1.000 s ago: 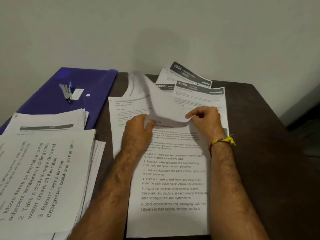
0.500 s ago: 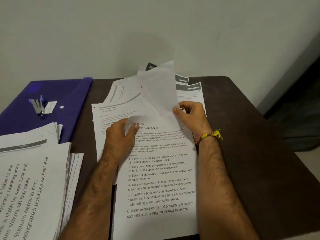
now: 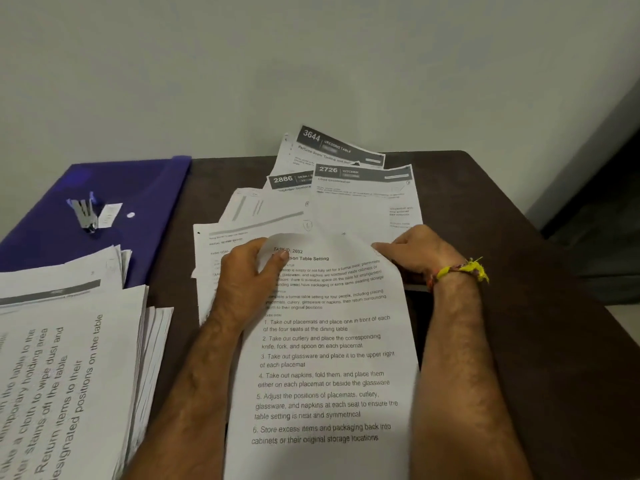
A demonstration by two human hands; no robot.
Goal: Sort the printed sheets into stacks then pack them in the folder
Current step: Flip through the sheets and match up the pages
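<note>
While both hands sit on the papers in the middle of the dark table, the left hand curls its fingers round the top left corner of the top sheet and bends that corner up. The right hand pinches the top right corner of the same sheet. This sheet has big numbered lines about setting a table, and it lies between the two arms. Under the left hand lies another printed sheet, sticking out to the left of it. Just past the fingers of both hands, more sheets fan out toward the wall, with dark bars marked 3644, 2886 and 2726. Far to the left of the left hand is a tall stack of sheets with big sideways words on top. Beyond that stack lies the blue folder, flat on the table, with a small stapler lying on it. A yellow string band goes round the right wrist.
</note>
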